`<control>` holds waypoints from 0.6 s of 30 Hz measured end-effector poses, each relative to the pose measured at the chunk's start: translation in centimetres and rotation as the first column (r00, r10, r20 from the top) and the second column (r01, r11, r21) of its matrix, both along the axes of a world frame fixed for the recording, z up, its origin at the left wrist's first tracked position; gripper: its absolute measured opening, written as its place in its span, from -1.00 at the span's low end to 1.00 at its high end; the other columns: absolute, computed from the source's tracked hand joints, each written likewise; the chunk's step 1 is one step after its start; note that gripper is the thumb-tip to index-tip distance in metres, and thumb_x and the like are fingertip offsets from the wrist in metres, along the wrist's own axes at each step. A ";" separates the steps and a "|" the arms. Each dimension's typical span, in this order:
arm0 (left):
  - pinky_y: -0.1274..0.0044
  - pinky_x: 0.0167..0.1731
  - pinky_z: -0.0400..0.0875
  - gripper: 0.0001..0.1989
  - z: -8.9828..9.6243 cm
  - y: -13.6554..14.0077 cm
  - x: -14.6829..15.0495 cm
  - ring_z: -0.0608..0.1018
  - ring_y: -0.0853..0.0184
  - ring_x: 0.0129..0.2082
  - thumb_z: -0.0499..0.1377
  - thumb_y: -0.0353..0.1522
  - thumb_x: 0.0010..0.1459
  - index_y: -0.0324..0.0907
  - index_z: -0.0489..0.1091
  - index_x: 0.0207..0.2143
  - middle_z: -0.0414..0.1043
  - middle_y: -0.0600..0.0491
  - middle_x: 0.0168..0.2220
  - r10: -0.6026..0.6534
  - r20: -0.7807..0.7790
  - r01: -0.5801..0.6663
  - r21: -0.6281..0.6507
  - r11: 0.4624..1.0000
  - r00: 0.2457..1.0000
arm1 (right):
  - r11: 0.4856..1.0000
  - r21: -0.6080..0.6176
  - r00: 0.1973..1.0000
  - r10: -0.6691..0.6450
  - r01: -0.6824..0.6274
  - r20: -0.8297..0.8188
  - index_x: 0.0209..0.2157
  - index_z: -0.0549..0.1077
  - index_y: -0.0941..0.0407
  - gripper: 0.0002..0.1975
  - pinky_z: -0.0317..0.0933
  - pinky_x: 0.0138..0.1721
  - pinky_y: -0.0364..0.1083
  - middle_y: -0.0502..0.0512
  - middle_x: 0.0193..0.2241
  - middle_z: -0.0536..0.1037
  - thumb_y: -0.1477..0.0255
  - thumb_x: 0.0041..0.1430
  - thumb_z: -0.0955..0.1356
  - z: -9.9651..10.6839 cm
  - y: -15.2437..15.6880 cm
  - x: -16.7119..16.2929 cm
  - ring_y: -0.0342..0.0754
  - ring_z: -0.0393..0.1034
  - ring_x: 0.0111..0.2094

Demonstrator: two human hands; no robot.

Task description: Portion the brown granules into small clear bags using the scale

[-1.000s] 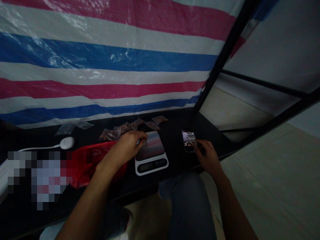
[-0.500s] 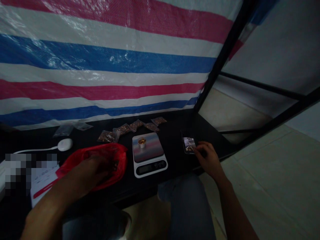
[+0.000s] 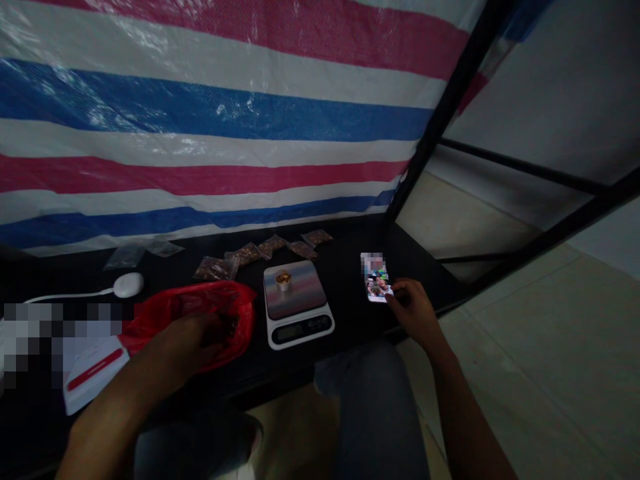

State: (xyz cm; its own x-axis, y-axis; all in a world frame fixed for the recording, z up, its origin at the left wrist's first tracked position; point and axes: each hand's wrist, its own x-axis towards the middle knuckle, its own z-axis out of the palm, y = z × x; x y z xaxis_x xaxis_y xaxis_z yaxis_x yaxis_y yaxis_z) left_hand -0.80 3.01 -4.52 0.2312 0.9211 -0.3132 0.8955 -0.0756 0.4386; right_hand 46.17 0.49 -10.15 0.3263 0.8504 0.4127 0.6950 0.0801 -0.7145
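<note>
My left hand [image 3: 193,340] reaches into an open red plastic bag [image 3: 150,310]. Its fingertips are lost in the dark among small brown bits, so whether they grip anything is unclear. On the right, my right hand [image 3: 413,307] has curled fingers at the lower right edge of a lit smartphone [image 3: 377,287] on the black table, its thumb by the screen. Between the hands stands a white kitchen scale [image 3: 297,300] with a steel plate. A small round cup [image 3: 283,281] with brownish pieces sits on that plate; the scale's display is too dark to read.
Several small clear bags of brown pieces [image 3: 245,253] lie behind the scale. Flat clear bags [image 3: 125,255], a white corded device [image 3: 129,285] and a white-and-red box [image 3: 95,373] are at the left. A striped sheet [image 3: 210,173] hangs behind; a black frame [image 3: 425,140] rises at right.
The smartphone's screen has changed to a brighter, different picture. My right hand stays at its edge, and my left hand is still inside the red bag. The view has tilted slightly.
</note>
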 end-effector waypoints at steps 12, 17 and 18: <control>0.33 -0.12 0.46 -0.66 0.8 0.3 0.8 0.69 0.10 -0.15 0.03 -0.37 0.25 -0.14 0.60 -0.13 0.67 -0.10 -0.08 -0.084 -0.031 0.085 0.041 0.996 0.996 | 1.000 -0.008 1.000 -0.008 0.009 0.009 -0.31 0.50 0.09 -0.75 0.39 -0.21 0.15 0.28 -0.13 0.52 0.21 0.06 0.42 0.0 0.0 0.0 0.05 0.42 -0.34; 0.31 -0.07 0.49 -0.64 1.8 0.2 1.0 0.69 0.05 -0.10 0.06 -0.26 0.23 -0.11 0.62 -0.13 0.68 -0.09 -0.05 -0.076 0.012 0.075 0.071 0.995 0.997 | 1.000 0.011 1.000 -0.024 0.024 -0.009 -0.32 0.51 0.09 -0.77 0.38 -0.21 0.14 0.27 -0.13 0.53 0.22 0.06 0.40 0.2 -0.2 -0.3 0.03 0.43 -0.35; 0.31 -0.05 0.49 -0.64 1.9 0.2 0.9 0.69 0.05 -0.08 0.07 -0.25 0.21 -0.11 0.62 -0.13 0.68 -0.07 -0.04 -0.069 0.023 0.067 0.079 0.995 0.997 | 0.999 0.023 0.999 -0.035 0.035 -0.019 -0.32 0.52 0.09 -0.76 0.38 -0.24 0.12 0.27 -0.14 0.53 0.21 0.07 0.40 0.3 -0.2 -0.4 0.03 0.44 -0.35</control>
